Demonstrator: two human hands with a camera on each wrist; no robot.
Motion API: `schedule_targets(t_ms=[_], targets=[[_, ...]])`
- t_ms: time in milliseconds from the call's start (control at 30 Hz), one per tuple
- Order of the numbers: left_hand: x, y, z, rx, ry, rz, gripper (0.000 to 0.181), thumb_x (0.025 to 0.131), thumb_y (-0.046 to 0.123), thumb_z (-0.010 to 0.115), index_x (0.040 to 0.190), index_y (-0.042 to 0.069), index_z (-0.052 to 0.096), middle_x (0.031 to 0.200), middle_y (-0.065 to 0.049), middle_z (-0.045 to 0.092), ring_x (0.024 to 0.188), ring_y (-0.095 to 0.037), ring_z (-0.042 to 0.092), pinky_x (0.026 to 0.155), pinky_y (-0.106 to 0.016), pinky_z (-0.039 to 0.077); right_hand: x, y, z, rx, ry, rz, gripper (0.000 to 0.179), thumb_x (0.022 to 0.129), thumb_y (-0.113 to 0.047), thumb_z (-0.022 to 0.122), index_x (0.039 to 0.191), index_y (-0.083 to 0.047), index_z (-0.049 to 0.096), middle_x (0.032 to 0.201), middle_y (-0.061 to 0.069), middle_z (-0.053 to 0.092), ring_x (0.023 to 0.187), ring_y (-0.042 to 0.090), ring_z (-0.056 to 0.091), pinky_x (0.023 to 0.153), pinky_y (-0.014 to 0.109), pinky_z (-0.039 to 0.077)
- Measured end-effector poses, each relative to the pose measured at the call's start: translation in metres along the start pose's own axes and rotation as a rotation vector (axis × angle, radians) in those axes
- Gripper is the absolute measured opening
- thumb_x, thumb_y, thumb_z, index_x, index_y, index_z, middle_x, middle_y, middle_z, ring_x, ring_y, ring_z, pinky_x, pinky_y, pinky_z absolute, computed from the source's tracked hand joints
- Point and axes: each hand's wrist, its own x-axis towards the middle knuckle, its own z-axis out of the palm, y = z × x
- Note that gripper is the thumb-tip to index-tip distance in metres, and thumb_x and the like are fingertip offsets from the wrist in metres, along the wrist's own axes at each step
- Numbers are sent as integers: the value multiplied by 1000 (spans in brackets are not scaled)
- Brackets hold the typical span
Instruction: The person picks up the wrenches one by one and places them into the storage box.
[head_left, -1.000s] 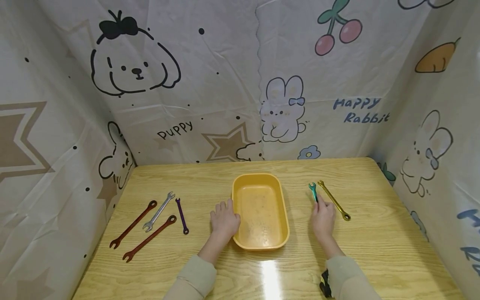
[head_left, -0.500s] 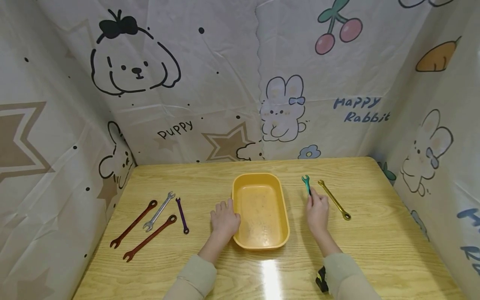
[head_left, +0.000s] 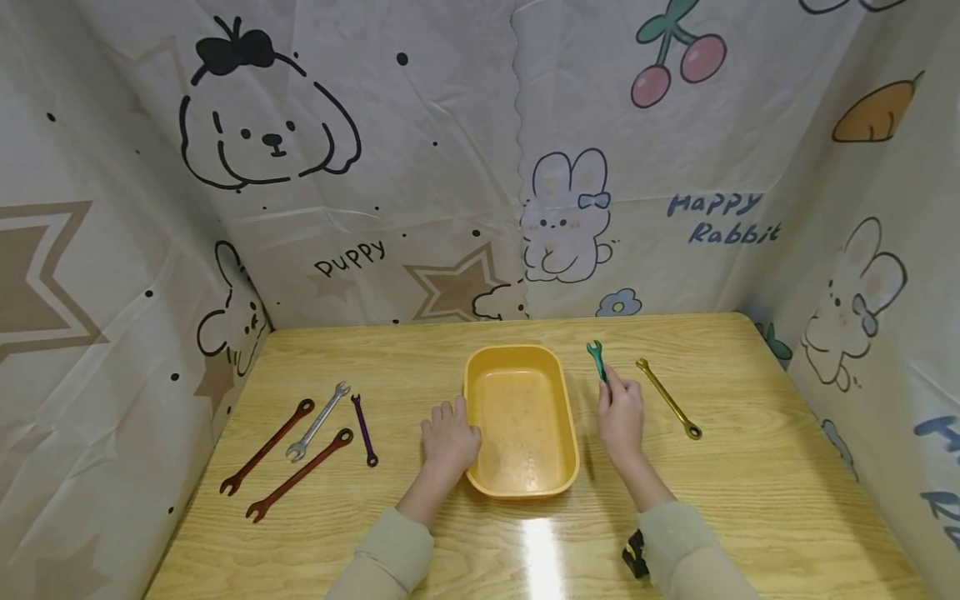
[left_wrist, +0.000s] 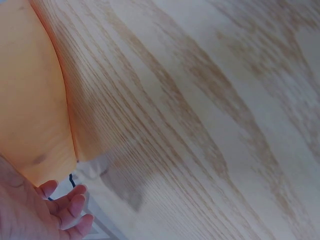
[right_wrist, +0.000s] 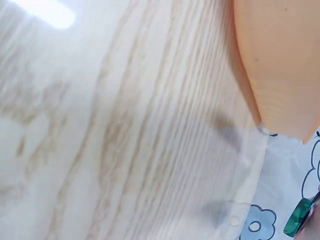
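Observation:
In the head view my left hand (head_left: 450, 437) holds the left side of a yellow plastic tub (head_left: 572, 450), thumb at the rim and fingers outside. The left wrist view shows those fingers (left_wrist: 70, 212) bent near the tub's wall (left_wrist: 35, 100). Right of the tub, my right hand (head_left: 622, 415) pinches a green wrench (head_left: 597, 358), its open end pointing away from me; the hand covers the rest. In the right wrist view a green wrench end (right_wrist: 298, 217) shows at the lower right corner. A gold wrench (head_left: 670, 402) lies to the right of that hand.
On the left of the wooden table (head_left: 315, 550) lie two red wrenches (head_left: 266, 450), a silver wrench (head_left: 318, 423) and a purple wrench (head_left: 364, 429). A black device (head_left: 635, 554) is at the right sleeve. Printed cloth (head_left: 442, 183) hangs behind and at both sides.
My right hand has moved left, and slightly away from me, with the green wrench, away from the gold wrench and closer to the tub. My left hand stays at the tub.

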Motion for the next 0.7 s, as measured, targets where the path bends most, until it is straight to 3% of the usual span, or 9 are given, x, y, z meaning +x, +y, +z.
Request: schedule_targets(t_ms=[700], targets=[[-1,1,-1,0,-13,-11,30,87,25,50,111,8,42,100,-14,48,94,-29,43,76,-45,37,4,-41,14,61,-70,5,31,90,-6,55,120,2,57,88,23,52,75,33,54,64,41,48]])
